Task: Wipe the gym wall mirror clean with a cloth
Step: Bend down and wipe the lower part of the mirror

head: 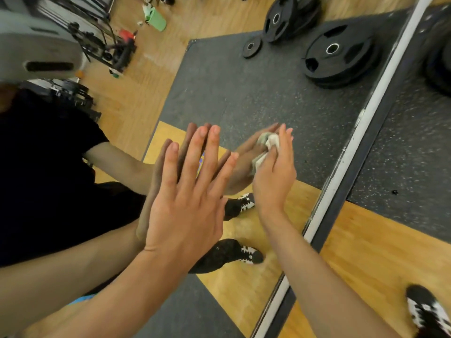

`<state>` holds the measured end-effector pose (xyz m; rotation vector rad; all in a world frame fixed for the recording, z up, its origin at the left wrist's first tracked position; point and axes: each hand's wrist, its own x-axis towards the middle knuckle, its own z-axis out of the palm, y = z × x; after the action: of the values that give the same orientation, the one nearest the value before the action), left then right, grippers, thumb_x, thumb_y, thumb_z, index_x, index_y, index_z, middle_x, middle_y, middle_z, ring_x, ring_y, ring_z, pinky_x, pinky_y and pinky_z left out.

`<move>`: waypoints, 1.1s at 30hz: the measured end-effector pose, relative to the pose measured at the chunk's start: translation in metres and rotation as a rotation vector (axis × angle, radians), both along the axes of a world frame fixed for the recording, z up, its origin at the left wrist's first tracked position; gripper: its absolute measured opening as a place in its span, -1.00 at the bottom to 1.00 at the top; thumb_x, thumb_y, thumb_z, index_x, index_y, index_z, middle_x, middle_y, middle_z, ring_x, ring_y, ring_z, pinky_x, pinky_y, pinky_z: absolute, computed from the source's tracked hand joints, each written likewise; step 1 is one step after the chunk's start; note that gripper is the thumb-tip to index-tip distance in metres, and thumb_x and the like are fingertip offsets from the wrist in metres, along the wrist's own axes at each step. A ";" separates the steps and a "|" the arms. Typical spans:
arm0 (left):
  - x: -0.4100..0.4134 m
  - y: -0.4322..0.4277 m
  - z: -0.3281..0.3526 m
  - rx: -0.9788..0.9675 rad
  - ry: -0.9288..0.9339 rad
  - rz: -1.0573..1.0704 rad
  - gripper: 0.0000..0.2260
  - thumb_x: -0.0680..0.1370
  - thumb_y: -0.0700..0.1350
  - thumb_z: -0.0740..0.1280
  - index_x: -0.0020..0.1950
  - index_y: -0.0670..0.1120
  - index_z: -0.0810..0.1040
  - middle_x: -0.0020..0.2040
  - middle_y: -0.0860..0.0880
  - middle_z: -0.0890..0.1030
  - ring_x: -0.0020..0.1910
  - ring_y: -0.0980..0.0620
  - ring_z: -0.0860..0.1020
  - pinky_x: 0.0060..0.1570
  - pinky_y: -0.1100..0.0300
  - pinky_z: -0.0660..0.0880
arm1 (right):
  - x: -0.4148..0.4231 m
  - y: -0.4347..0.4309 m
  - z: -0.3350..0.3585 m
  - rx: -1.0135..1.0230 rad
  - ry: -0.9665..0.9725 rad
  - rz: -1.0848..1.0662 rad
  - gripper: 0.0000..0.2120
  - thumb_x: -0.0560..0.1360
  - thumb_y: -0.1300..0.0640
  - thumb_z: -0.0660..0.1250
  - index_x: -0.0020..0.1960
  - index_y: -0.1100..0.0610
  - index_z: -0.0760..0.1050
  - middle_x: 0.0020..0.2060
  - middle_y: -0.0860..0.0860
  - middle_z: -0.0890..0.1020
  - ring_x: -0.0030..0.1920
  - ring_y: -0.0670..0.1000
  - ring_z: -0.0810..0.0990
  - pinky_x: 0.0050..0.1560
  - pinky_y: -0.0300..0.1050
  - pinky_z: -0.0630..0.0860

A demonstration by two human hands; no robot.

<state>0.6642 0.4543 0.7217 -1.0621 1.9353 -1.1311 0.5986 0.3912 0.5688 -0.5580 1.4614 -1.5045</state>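
Note:
The wall mirror (pixel 244 93) fills most of the view and reflects the gym floor and my own body. My left hand (pixel 190 198) lies flat against the glass with its fingers straight and spread, meeting its own reflection. To its right, my right hand (pixel 275 174) presses a crumpled pale cloth (pixel 267 147) onto the mirror. The straight fingers cover the cloth, and only its upper and left edges show.
The mirror's white bottom frame (pixel 361 132) runs diagonally from top right to bottom centre. Real floor lies right of it: a black speckled mat (pixel 405 162), wood boards (pixel 366 272), my shoe (pixel 429 311). Weight plates (pixel 339 57) appear as reflections.

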 end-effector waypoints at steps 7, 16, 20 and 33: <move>0.001 -0.001 0.000 -0.021 -0.015 -0.027 -0.28 0.70 0.19 0.02 0.74 -0.08 -0.19 0.67 -0.37 -0.26 0.68 -0.37 -0.19 0.56 -0.36 -0.36 | 0.008 0.007 -0.006 -0.112 0.115 -0.035 -0.54 0.75 0.22 0.07 0.64 0.05 0.26 0.63 -0.03 0.25 0.63 -0.07 0.18 0.49 -0.42 0.16; 0.003 -0.001 0.001 -0.020 0.008 -0.024 -0.35 0.73 0.22 -0.08 0.75 -0.04 -0.12 0.67 -0.37 -0.27 0.67 -0.38 -0.23 0.55 -0.36 -0.42 | 0.070 0.118 -0.013 -0.052 0.080 0.093 -0.52 0.73 0.19 0.07 0.64 0.02 0.22 0.63 -0.10 0.25 0.64 -0.06 0.15 0.58 -0.11 0.21; 0.004 -0.001 0.002 -0.020 -0.010 -0.049 -0.32 0.71 0.19 -0.02 0.74 -0.07 -0.13 0.66 -0.40 -0.26 0.67 -0.41 -0.18 0.54 -0.38 -0.36 | 0.007 -0.006 -0.026 -0.059 0.120 -0.039 -0.55 0.74 0.23 0.08 0.61 0.07 0.31 0.62 -0.01 0.29 0.63 -0.07 0.18 0.57 -0.30 0.14; 0.001 0.001 0.002 -0.011 -0.024 -0.020 -0.33 0.71 0.25 -0.05 0.74 -0.01 -0.13 0.64 -0.39 -0.33 0.66 -0.40 -0.26 0.53 -0.39 -0.37 | 0.113 0.176 -0.004 0.020 -0.077 0.026 -0.52 0.73 0.20 0.07 0.59 -0.16 0.25 0.62 -0.25 0.22 0.64 -0.12 0.11 0.54 0.01 0.25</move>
<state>0.6649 0.4550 0.7234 -1.0324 1.9268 -1.1614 0.7114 0.5667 0.5653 -0.4992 1.4034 -1.4740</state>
